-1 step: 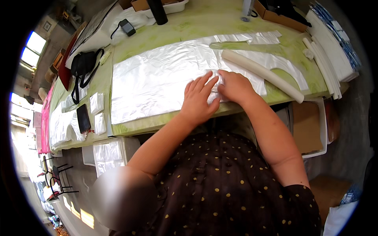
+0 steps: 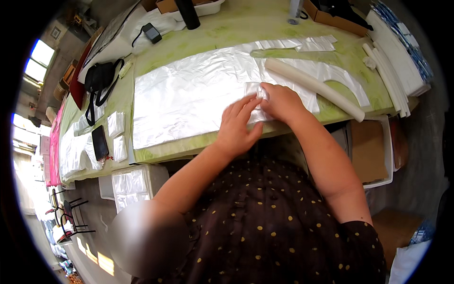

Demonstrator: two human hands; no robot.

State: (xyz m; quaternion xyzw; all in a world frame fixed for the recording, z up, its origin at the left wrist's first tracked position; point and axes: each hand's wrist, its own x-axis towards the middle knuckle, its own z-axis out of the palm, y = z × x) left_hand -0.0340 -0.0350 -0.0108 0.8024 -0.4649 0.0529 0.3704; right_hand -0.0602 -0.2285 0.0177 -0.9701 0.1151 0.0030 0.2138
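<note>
A shiny white plastic apron (image 2: pixel 189 94) lies spread flat on the table, with a curved cut-out at its right end. On it, near the front edge, sits a small folded plastic packet (image 2: pixel 254 88), partly covered by both hands. My left hand (image 2: pixel 239 122) rests over the packet's near left side, fingers stretched out and thumb apart. Curled fingers and thumb of my right hand (image 2: pixel 282 103) press on the packet's right side; the fingertips are partly hidden. Right of the hands, a long off-white tube (image 2: pixel 316 89) lies diagonally across the apron.
On the left lie a black phone (image 2: pixel 100 143), folded white packets (image 2: pixel 116 124) and a black bag (image 2: pixel 100 77). A bin of packets (image 2: pixel 130 185) stands below the table edge. Thin white rolls (image 2: pixel 385 78) lie at the right, above an open box (image 2: pixel 370 151). A black cylinder (image 2: pixel 188 15) stands far back.
My left hand has slid slightly down toward me, its fingers drawn lower, so more of the folded packet shows. My right hand stays nearly in place on it.
</note>
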